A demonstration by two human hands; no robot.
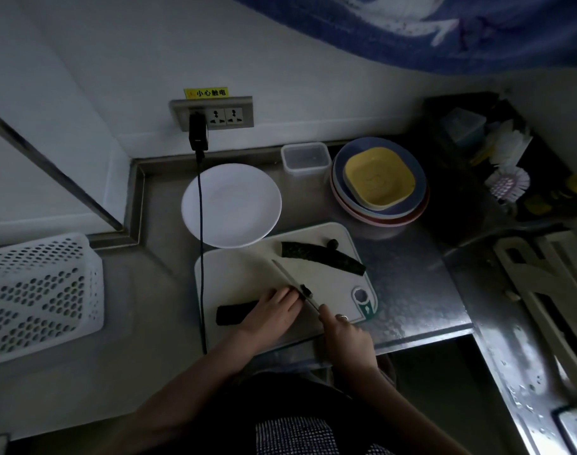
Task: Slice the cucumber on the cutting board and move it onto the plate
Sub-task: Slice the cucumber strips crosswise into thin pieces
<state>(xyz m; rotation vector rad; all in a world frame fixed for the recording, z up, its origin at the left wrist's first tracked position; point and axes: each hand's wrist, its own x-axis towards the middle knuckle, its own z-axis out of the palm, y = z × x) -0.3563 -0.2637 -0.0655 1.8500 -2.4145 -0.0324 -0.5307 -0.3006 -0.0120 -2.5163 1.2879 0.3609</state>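
Slicing in progress on the white cutting board (244, 274), taken as the landmark for all that follows.

Item: cucumber piece (236, 312), dark, lying at the board's near-left part. The left hand (274, 311) presses down over its right end, fingers laid along it up to the cut face.

Item: knife (295, 285), blade running diagonally across the board's middle, edge down just beside the left fingertips. The right hand (341, 328) is wrapped round the handle at the board's near edge.

Item: small cut slice (306, 289), resting against the blade at the board's centre.

Item: second cucumber length (323, 257), at the board's far-right part, untouched; a dark end stub (333, 243) just beyond it.

Item: white plate (231, 205), touching the board's far-left edge, holding no slices yet.

Item: black cable (201, 257), hanging across the plate and down past the board's left edge.

Handling note, as judgement: curl the left fingertips back from the edge, keep the piece from rolling, and bring the blade straight down for even slices. Lighting is dim, so pace matters.
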